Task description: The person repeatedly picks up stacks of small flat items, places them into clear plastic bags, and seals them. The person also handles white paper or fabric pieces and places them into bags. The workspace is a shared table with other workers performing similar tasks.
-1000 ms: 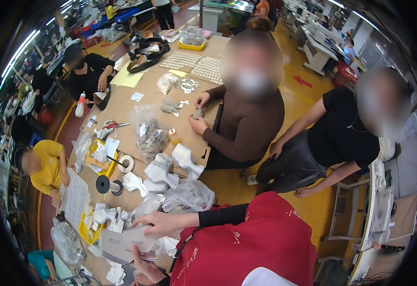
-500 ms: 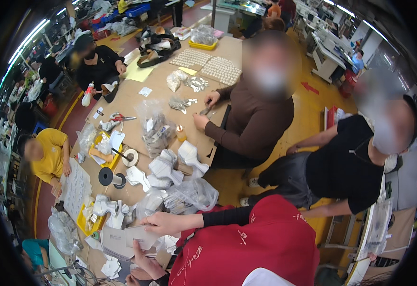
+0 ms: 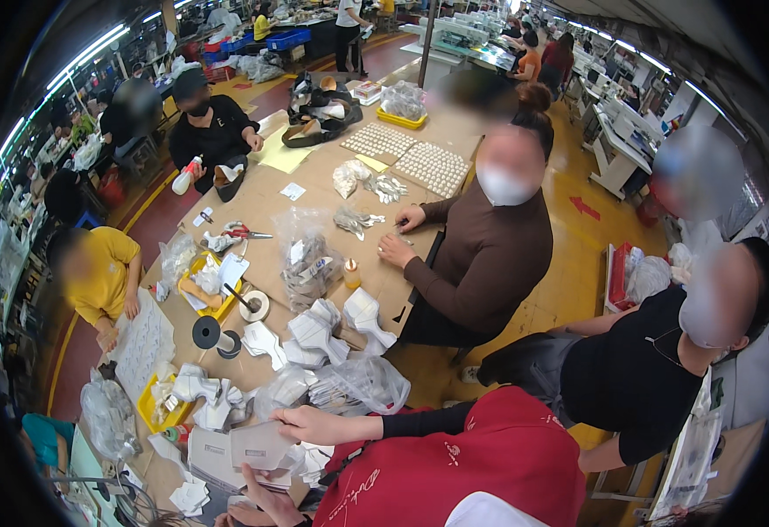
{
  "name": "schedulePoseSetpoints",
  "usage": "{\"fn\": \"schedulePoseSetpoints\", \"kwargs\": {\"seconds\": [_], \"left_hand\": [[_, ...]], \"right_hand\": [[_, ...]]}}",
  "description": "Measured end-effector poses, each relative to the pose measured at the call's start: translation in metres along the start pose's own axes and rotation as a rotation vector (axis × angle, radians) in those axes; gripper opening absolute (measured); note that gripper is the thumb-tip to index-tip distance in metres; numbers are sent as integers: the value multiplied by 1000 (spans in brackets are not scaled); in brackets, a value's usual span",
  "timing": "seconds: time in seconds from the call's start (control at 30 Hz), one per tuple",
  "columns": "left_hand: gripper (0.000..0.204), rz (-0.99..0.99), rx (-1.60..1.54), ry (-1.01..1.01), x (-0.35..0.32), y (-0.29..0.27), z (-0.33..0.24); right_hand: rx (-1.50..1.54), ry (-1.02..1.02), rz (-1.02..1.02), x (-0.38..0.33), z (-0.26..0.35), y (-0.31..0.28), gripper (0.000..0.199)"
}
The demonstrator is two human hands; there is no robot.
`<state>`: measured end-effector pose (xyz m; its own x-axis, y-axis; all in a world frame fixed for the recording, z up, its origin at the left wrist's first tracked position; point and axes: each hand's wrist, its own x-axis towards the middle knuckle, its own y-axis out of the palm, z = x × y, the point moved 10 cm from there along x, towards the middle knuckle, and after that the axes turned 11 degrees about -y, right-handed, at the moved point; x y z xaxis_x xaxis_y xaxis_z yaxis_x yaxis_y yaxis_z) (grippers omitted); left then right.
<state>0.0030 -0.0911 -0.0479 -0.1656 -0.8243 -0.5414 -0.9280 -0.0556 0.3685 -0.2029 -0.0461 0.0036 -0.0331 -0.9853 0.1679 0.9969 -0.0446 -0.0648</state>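
Observation:
My right hand [image 3: 321, 425] reaches in from the right, closed on the edge of a flat pale grey panel [image 3: 257, 439] with a small rectangular mark. Close below, my left hand [image 3: 270, 502] is closed on the lower edge of the same panel, a finger lying over it. Similar grey panels [image 3: 206, 457] lie stacked directly beside it on the left. Another hand [image 3: 245, 516] shows at the bottom edge, partly hidden; whose it is I cannot tell. Beyond my right hand are a clear plastic bag [image 3: 375, 379] and white cut pieces [image 3: 318, 327].
Yellow trays [image 3: 150, 404], a dark spool [image 3: 208, 332], a tape roll [image 3: 254, 306], red-handled scissors [image 3: 242, 232] and a small bottle [image 3: 352, 274] stand on the brown table [image 3: 266, 198]. Co-workers in brown [image 3: 490, 250], black [image 3: 626, 386] and yellow [image 3: 108, 272] are around it.
The whole view has shifted, with table and people appearing slightly lower and farther right. The panel in my hands now lies flatter, its rectangular mark facing up. The brown-sleeved co-worker's hands have moved slightly.

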Motion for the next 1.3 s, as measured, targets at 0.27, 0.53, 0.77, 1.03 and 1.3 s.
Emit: {"fn": "schedulePoseSetpoints", "kwargs": {"seconds": [0.27, 0.53, 0.77, 1.03, 1.3], "left_hand": [[36, 459, -18, 81, -32, 42, -7], [104, 483, 432, -91, -32, 59, 12], [112, 535, 582, -90, -47, 107, 38], [100, 450, 574, 13, -41, 97, 27], [88, 424, 584, 25, -48, 89, 28]], "right_hand": [[437, 80, -319, 11, -9, -45, 32], [125, -162, -491, 13, 54, -87, 28], [-358, -643, -371, 7, 119, -32, 24], [-307, -646, -270, 12, 129, -16, 25], [-119, -572, -214, 12, 121, -19, 30]]}}
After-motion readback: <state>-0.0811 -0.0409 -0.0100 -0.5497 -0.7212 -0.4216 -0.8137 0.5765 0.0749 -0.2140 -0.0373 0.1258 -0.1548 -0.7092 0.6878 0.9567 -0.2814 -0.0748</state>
